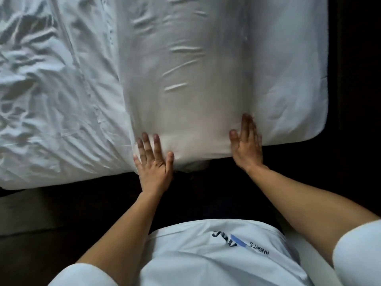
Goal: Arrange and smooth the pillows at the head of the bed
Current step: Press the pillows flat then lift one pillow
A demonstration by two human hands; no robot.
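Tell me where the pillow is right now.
In the head view the pillow lies centre frame on the bed, its near end between the left hand and the right hand, rumpled bedding to its left.

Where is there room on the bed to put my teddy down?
The far part of the pillow, beyond both hands, is bare apart from small creases. Bare too is the flat strip right of it, by the bed's edge. The near end is taken by the left hand and right hand. The duvet left of it is rumpled.
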